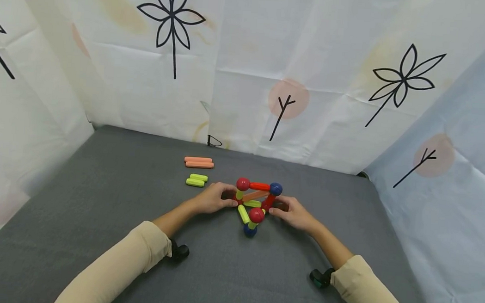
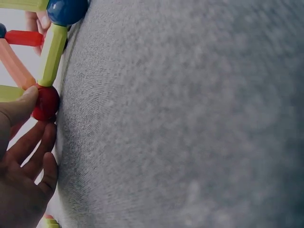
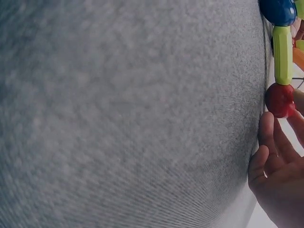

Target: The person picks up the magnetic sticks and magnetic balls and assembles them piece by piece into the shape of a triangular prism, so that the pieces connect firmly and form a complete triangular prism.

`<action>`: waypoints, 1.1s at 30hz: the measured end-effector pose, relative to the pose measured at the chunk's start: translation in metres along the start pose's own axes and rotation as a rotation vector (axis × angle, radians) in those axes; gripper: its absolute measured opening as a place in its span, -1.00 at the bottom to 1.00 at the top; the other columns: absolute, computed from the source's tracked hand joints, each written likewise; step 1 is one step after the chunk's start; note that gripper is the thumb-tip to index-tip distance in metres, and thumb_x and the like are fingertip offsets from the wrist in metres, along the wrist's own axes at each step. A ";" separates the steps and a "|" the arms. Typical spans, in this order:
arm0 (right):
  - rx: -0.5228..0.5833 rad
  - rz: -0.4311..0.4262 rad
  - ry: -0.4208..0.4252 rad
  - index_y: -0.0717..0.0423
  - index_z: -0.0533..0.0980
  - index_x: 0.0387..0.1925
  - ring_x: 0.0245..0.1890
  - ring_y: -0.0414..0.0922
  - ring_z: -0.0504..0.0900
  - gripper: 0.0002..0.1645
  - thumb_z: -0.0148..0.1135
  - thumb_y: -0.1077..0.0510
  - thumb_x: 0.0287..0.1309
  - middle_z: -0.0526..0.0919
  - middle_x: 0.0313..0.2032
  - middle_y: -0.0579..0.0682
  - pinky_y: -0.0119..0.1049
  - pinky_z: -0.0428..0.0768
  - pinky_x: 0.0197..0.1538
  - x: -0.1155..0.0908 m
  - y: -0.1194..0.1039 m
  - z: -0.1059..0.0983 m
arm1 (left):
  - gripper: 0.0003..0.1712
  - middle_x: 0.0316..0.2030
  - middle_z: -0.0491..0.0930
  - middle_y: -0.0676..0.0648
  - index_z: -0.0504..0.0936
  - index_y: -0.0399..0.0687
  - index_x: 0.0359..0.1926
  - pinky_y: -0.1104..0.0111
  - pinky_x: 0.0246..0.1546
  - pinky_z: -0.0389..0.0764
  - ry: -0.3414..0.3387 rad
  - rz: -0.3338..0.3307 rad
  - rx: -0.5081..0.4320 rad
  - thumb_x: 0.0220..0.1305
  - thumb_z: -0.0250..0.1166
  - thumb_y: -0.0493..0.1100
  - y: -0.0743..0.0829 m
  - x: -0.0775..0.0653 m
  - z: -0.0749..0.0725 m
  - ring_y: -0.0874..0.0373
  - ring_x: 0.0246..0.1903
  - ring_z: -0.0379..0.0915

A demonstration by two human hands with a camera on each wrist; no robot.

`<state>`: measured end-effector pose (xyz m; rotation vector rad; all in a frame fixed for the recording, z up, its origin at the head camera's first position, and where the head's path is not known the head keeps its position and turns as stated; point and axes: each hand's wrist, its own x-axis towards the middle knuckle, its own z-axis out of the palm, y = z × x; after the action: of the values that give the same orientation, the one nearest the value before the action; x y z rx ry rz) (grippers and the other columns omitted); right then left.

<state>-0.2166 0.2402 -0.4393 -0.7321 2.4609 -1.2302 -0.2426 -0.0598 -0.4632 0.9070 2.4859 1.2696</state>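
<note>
A toy frame of balls and rods stands on the table, with yellow-green rods (image 1: 243,214) low down and a red rod (image 1: 259,186) across the top. Its lower left red ball (image 2: 46,102) is pinched between the thumb and fingers of my left hand (image 1: 214,198). On the other side, my right hand (image 1: 294,213) grips the lower right red ball (image 3: 280,100). The lower blue ball (image 1: 250,230) is nearest me, with a red ball (image 1: 256,215) above it. Another red ball (image 1: 243,184) and a blue ball (image 1: 275,188) top the rear. An orange rod (image 1: 255,196) slants between them.
Two loose orange rods (image 1: 199,164) lie behind and left of the frame. Closer to my left hand are two short yellow-green rods (image 1: 195,182). Grey cloth covers the table (image 1: 234,281), and white printed curtains (image 1: 247,77) hang around its back and sides.
</note>
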 end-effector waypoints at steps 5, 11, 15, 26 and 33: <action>-0.020 0.002 0.025 0.35 0.48 0.20 -0.12 0.04 0.63 -0.58 0.17 0.24 0.38 0.65 0.01 0.22 -0.32 0.58 -0.13 0.001 0.000 0.003 | -0.58 0.00 0.66 -0.11 0.58 -0.22 0.17 0.18 0.07 0.56 -0.006 0.009 -0.016 0.31 0.35 -0.25 0.001 -0.004 -0.008 0.08 -0.01 0.59; -0.007 0.011 0.030 0.33 0.48 0.20 -0.12 0.03 0.62 -0.58 0.17 0.23 0.39 0.65 0.01 0.21 -0.32 0.58 -0.13 0.001 0.001 0.005 | -0.61 -0.02 0.66 -0.22 0.60 -0.31 0.12 0.08 0.00 0.59 0.234 0.025 -0.029 0.26 0.32 -0.41 -0.004 -0.008 -0.035 -0.04 -0.05 0.59; -0.001 0.015 0.029 0.32 0.48 0.21 -0.14 0.02 0.62 -0.58 0.17 0.22 0.39 0.65 0.01 0.20 -0.32 0.57 -0.15 0.001 0.003 0.005 | -0.61 0.01 0.64 -0.28 0.59 -0.33 0.14 -0.01 0.04 0.54 0.431 -0.023 0.006 0.29 0.29 -0.43 -0.017 -0.012 -0.056 -0.15 0.02 0.56; -0.002 0.014 0.004 0.32 0.48 0.21 -0.17 0.01 0.61 -0.57 0.18 0.20 0.40 0.65 0.02 0.21 -0.32 0.55 -0.19 0.004 0.005 0.004 | -0.50 0.15 0.52 -0.34 0.43 -0.31 0.31 -0.08 0.06 0.45 0.447 -0.226 0.131 0.41 0.24 -0.26 -0.062 -0.029 -0.084 -0.21 0.07 0.47; -0.003 0.014 -0.002 0.31 0.48 0.21 -0.19 0.01 0.59 -0.58 0.17 0.22 0.40 0.65 0.03 0.21 -0.32 0.55 -0.21 0.004 0.003 0.001 | -0.60 0.00 0.59 -0.30 0.52 -0.28 0.19 -0.04 -0.02 0.50 0.419 -0.252 0.165 0.39 0.27 -0.27 -0.065 -0.028 -0.087 -0.17 -0.04 0.52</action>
<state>-0.2198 0.2389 -0.4428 -0.7155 2.4620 -1.2208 -0.2864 -0.1629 -0.4645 0.3613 2.9443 1.2900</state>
